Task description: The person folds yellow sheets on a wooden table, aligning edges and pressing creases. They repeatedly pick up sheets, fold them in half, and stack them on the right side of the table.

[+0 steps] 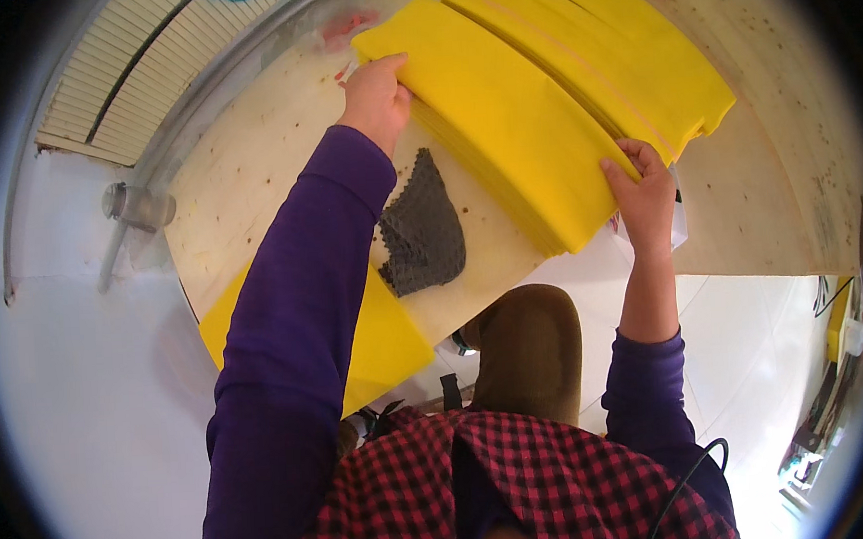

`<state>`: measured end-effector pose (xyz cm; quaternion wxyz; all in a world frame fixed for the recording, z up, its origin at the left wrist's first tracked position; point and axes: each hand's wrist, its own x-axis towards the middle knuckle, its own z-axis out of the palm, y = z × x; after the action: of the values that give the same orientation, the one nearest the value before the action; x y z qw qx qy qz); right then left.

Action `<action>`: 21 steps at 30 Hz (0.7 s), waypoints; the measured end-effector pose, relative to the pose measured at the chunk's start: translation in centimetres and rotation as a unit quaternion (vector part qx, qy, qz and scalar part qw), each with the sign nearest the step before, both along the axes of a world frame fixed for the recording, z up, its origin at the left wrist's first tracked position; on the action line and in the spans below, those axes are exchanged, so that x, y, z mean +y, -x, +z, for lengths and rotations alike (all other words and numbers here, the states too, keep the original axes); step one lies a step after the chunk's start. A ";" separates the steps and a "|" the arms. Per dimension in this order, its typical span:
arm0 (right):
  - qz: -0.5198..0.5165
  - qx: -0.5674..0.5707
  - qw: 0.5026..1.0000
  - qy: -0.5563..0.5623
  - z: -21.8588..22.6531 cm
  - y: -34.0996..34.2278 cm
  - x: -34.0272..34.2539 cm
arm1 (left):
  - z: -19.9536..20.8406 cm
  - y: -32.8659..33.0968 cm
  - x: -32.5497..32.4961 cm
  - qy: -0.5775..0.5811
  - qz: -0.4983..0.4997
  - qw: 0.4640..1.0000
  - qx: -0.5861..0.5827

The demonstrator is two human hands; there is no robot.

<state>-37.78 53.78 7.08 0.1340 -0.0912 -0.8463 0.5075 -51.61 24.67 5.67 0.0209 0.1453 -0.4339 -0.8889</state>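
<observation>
Holding folded yellow fabric stack (pixel 497 122) over the desk (pixel 263 166), beyond and right of the zigzag-edged dark grey cloth scrap (pixel 430 233). Clasping stack's left end in left grip (pixel 376 100), beyond the scrap; clasping right end in right grip (pixel 648 200), well right of the scrap. Spanning stack between both grips.

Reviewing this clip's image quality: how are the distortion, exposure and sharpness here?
Head view: strong fisheye bend, the table edges curving and the corners black; head view: the pale floor looks washed out toward the lower right; head view: the left hand, right hand and folded yellow cloth have fairly clear outlines, while the outer rim turns hazy and soft.
</observation>
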 end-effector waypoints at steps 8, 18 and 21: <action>-0.005 0.009 1.000 0.016 0.0 0.0 -0.3 | -1.9 0.9 0.0 0.002 0.039 0.996 0.080; -0.011 0.061 0.996 -0.059 0.0 -0.5 -0.2 | 3.8 -5.3 -2.6 0.217 0.021 0.959 0.183; -0.053 0.135 0.966 -0.213 1.1 -1.6 -0.7 | 4.4 -10.1 -6.1 0.477 0.130 0.843 0.212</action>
<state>-36.20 53.07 8.19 0.2907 -0.0361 -0.9026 0.3154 -41.53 18.57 10.03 0.2940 -0.0196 -0.7665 -0.5706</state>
